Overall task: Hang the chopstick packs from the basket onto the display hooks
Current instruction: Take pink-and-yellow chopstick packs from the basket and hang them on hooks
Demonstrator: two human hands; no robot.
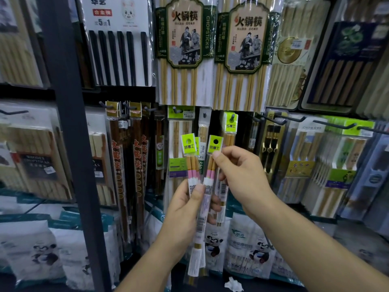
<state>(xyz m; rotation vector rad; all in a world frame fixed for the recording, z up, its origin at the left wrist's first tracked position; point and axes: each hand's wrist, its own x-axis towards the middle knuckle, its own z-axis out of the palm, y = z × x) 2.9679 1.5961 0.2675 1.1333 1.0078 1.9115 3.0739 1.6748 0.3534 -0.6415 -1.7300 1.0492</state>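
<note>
Fingers [199,191] of left hand [185,207] wrapped round bunch of chopstick packs [194,165], upright before crowded shop rack [69,123] of hanging chopsticks; right hand [242,175] fingers pinching single pack [213,163] under its green header, nearer than and below display hook [232,118]. Panda-print bags [248,245] low down.

The chopstick packs [192,163] carry neon yellow-green header tags [188,144] over tan sticks banded pink and white. The hot-pot packs [185,34] show beige labels framed dark green. Black chopsticks [117,57] sit on white card. White bags [237,245] bear black-and-white pandas.
</note>
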